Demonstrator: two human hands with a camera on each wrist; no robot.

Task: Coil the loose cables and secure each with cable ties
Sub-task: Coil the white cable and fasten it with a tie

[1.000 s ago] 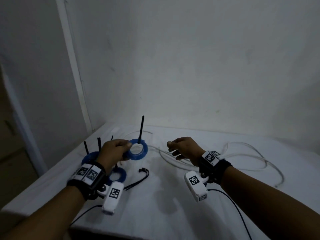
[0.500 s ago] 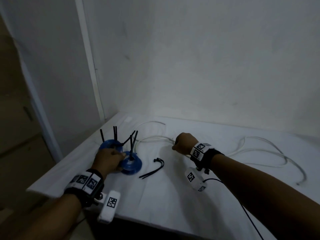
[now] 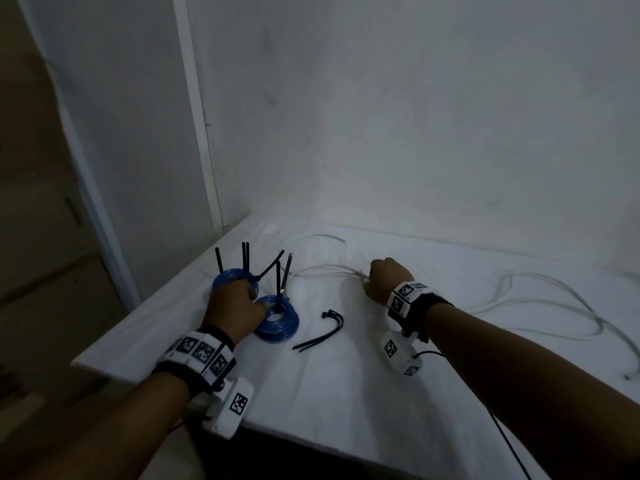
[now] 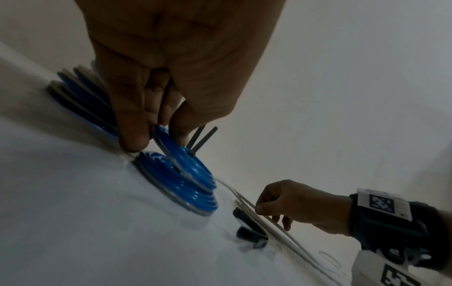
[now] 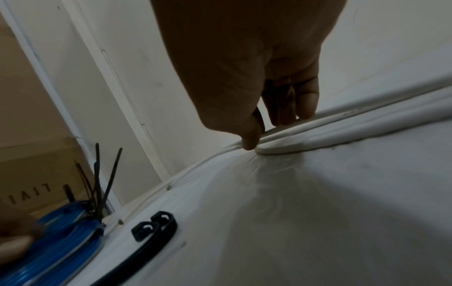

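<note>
- Head view: the left hand [image 3: 235, 306] grips a coiled blue cable ring [image 3: 277, 322] lying flat on the white-covered table [image 3: 346, 393], its black tie tails upright.
- Left wrist view: thumb and fingers [image 4: 132, 123] pinch the tilted upper coil's rim.
- Right wrist view: the right hand [image 5: 247, 77] pinches the loose white cable [image 5: 318, 133], which runs sideways beneath its curled fingers.

Both forearms reach forward over the table, each wrist strapped with a marker-tagged band. The left hand [image 3: 235, 308], near the table's left edge, pinches a blue cable coil [image 4: 181, 154] between thumb and fingertips. The right hand [image 3: 386, 280], knuckles up, curls its fingers onto the white cable [image 5: 293, 133]
</note>
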